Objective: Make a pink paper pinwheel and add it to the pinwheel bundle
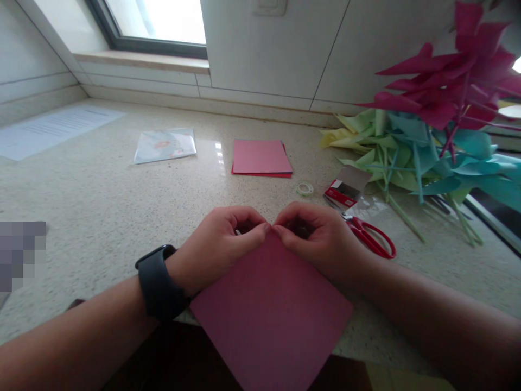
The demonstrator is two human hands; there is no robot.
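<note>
Here, item: pink paper square [271,309], one sheet, lying diamond-wise on the speckled counter [101,206] with its near corner hanging over the edge toward the person
Left hand: left hand [222,239], fingers curled tight, thumb and fingertips pinched onto the sheet's far corner; dark watch [158,282] on the wrist
Right hand: right hand [317,236], curled the same way, fingertips pressed onto that same corner; the two hands meet tip to tip
Corner detail: hidden under the knuckles, so whether it is folded over cannot be told
Handling, judged: very light, thin and limp; creases readily and keeps the crease; likely to slide on the polished stone unless pressed down; tears if pulled hard
Where to hold, judged: at corners or edges with fingertips, palm flat on the middle to stop it slipping
Beside right hand: red-handled scissors [372,236], just behind the wrist
Near: tape roll [304,188]; small red box [345,190], open
Further back: stack of pink sheets [261,157]; clear plastic packet [165,145]; printed white paper [52,130] at far left
Right side: paper pinwheels [427,136] on sticks, magenta, teal and yellow-green, heaped together
</note>
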